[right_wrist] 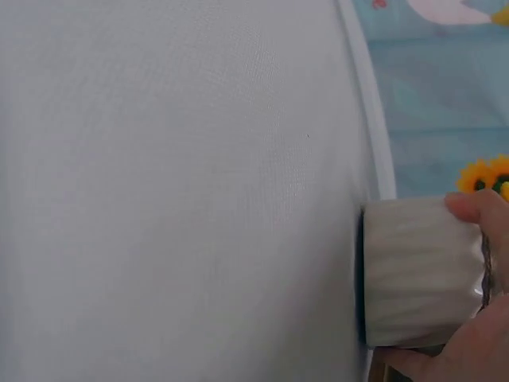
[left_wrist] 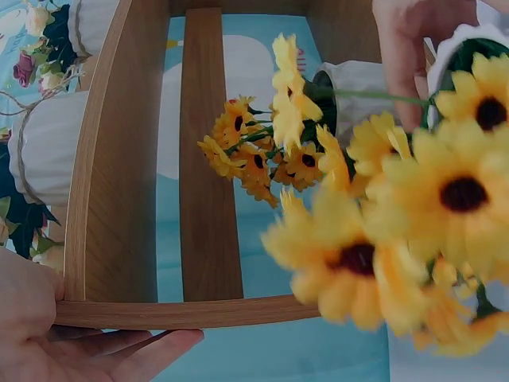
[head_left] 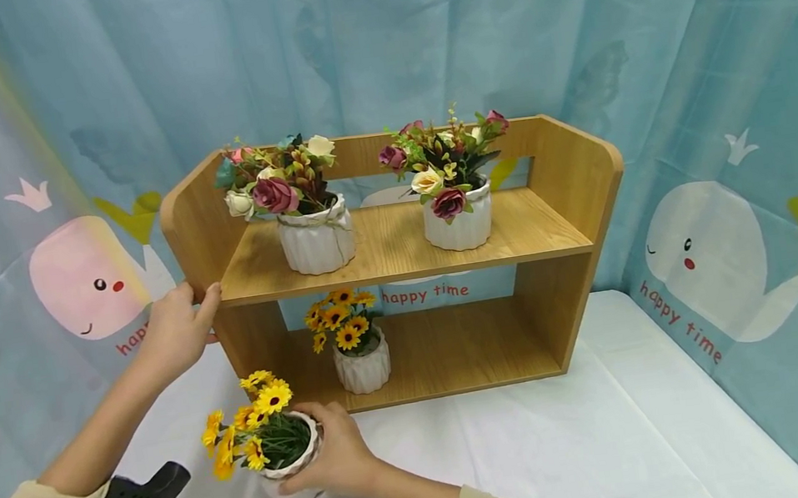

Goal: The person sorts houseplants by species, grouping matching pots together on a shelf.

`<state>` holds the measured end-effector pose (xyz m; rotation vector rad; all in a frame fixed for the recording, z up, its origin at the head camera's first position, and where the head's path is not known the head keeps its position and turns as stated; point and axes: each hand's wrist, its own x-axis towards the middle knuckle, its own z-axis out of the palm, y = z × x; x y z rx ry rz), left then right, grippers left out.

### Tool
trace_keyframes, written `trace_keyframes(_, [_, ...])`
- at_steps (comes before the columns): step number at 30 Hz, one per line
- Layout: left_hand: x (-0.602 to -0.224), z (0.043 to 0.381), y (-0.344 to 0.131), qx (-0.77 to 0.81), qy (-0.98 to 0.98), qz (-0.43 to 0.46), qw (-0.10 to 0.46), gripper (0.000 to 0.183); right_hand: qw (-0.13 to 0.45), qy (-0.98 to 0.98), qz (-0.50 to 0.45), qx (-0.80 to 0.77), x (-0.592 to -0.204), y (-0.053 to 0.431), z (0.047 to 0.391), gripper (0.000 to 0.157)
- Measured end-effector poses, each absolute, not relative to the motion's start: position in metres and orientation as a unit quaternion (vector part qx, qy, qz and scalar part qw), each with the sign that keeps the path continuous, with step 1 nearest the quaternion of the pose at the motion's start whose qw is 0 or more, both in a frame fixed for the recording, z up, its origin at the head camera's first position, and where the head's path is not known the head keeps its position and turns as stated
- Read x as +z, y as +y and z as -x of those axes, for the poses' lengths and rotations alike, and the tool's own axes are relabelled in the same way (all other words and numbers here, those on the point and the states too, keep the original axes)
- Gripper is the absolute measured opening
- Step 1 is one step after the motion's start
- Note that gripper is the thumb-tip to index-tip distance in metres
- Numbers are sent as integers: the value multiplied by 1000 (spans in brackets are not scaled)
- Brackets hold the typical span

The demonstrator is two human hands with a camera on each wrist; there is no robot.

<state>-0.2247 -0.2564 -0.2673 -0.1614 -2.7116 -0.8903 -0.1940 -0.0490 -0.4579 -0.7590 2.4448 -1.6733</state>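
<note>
My right hand (head_left: 338,450) grips a white ribbed flowerpot (right_wrist: 421,270) around its rim and side. Yellow daisy-like flowers (head_left: 268,401) with dark centres spill from it to the left. In the right wrist view the pot's base is right at the white tablecloth (right_wrist: 199,191). At the left side panel of a two-tier wooden shelf (head_left: 401,264), my left hand (head_left: 178,324) holds the panel's front edge, fingers along its outer face. A second pot of yellow flowers (head_left: 363,365) stands on the lower tier, left of its middle.
On the upper tier stand two white pots with artificial roses, a left pot (head_left: 318,239) tied with twine and a right pot (head_left: 459,220). A blue curtain (head_left: 387,40) with whale prints hangs behind the shelf and along both sides. White cloth covers the table in front.
</note>
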Motion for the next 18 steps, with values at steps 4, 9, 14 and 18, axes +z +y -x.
trace_keyframes(4, [-268,225,-256,-310,-939,55,142,51,43,800,247,-546,-454,-39,194,84])
trace_keyframes(9, [-269,226,-257,-308,-940,50,141,53,36,801,255,-541,-447,-25,194,84])
trace_keyframes(14, [-269,226,-257,-307,-940,49,142,53,15,803,269,-532,-442,-9,191,84])
trace_keyframes(18, [-269,226,-256,-305,-940,51,143,52,19,802,257,-538,-438,4,188,85])
